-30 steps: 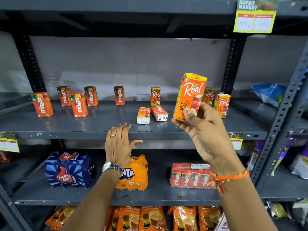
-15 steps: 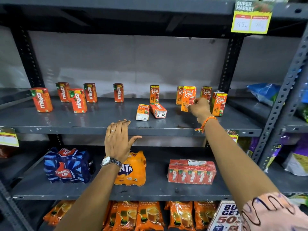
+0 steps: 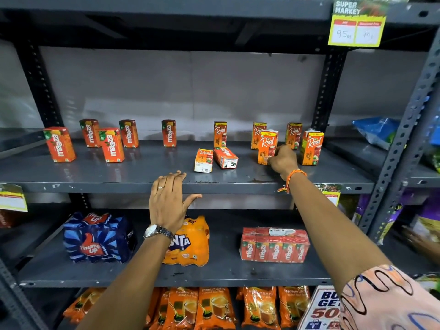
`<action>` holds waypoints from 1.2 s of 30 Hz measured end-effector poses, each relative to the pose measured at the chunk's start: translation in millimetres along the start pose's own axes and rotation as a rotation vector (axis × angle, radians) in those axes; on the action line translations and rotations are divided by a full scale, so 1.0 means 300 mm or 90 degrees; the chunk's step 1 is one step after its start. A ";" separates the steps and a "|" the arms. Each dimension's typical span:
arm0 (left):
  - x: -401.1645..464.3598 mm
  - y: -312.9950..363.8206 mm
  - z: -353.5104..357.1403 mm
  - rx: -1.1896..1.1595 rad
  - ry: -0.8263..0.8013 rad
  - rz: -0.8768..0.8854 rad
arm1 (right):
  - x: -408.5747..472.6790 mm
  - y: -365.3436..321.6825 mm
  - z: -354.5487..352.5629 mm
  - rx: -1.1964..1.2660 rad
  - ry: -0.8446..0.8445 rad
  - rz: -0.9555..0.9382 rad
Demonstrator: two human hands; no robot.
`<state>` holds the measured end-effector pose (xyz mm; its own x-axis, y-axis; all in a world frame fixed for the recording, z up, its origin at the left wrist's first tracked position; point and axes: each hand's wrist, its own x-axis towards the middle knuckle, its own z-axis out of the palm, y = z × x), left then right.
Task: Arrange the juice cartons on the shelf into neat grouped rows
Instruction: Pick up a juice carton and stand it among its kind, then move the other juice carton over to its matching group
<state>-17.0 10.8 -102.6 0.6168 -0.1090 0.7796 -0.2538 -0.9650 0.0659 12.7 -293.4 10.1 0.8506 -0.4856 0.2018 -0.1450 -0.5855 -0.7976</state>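
Fingers (image 3: 276,158) of right hand (image 3: 283,160) pinch upright Real carton (image 3: 267,146) on shelf (image 3: 142,184)

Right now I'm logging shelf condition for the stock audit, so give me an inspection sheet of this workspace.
Surface: middle shelf, dark metal, scuffed front edge.
Job's things: five upright Maaza cartons left, loosely scattered; five upright Real cartons right; two tipped cartons lying mid-shelf.
Clutter: nothing seen on that shelf.
Hands: right hand grips the front Real carton, which stands on the shelf; left hand open, fingers on the shelf edge.
Cables: nothing seen.
Surroundings: Thums Up pack, Fanta pack and wrapped Maaza pack below; tea pouches lowest; price tag above.
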 end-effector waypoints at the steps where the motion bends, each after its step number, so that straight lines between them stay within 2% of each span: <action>1: 0.000 0.001 -0.001 0.001 -0.001 0.000 | -0.013 -0.003 -0.003 0.000 0.016 0.006; 5: 0.000 0.001 0.002 0.007 -0.003 -0.002 | -0.108 -0.029 0.004 0.054 0.235 -0.102; 6: -0.001 0.000 0.004 0.008 -0.001 -0.001 | -0.140 -0.048 0.012 0.077 0.247 -0.129; 8: -0.003 -0.002 0.004 0.011 0.003 0.001 | -0.193 -0.100 0.045 0.067 0.163 -0.154; 12: -0.005 -0.002 -0.001 0.007 0.010 0.005 | -0.203 -0.179 0.124 -0.048 -0.020 -0.155; 16: -0.002 -0.002 -0.005 0.009 0.001 0.004 | -0.184 -0.213 0.173 -0.160 -0.115 -0.122; 18: -0.001 -0.003 -0.003 0.014 -0.002 0.006 | -0.189 -0.218 0.197 -0.159 -0.110 -0.123; 22: -0.002 -0.005 -0.003 0.020 -0.007 0.007 | -0.202 -0.231 0.222 -0.094 -0.062 -0.123; 26: -0.004 -0.008 -0.004 0.017 -0.007 0.012 | -0.188 -0.242 0.210 0.054 -0.052 -0.051; 30: -0.003 -0.012 0.001 0.014 -0.008 0.014 | -0.166 -0.250 0.185 0.255 -0.139 0.071; 36: -0.002 -0.013 0.005 0.017 -0.007 0.016 | -0.181 -0.279 0.161 0.276 -0.194 0.102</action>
<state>-15.2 14.3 -104.3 0.6186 -0.1360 0.7739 -0.2501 -0.9678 0.0299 3.1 -186.6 38.3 0.9521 -0.2992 -0.0631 -0.1177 -0.1683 -0.9787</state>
